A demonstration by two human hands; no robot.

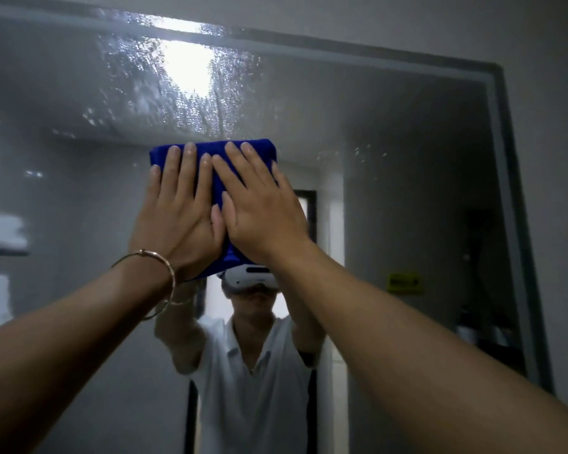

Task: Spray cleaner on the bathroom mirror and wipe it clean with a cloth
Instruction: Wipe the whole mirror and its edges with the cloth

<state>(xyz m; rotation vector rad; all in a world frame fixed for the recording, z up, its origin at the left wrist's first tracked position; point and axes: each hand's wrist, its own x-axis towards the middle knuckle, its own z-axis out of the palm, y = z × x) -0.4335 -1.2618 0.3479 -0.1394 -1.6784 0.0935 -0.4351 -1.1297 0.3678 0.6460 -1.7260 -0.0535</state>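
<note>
Both grips flat, fingers extended: left hand (177, 214) and right hand (259, 211) pressing one folded blue cloth (215, 158) against mirror (391, 152), neither curled around it. Thumbs touching mid-cloth. Both arms reaching up and forward, converging. One thin bracelet (151, 260) on left wrist. Wet spray droplets (164, 90) on glass just above cloth, around glare.

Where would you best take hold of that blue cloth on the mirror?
Probably flat across its back, from the room side. The blue cloth is a folded pad lying against the mirror, so spread palms like the left hand and right hand suit it.
</note>
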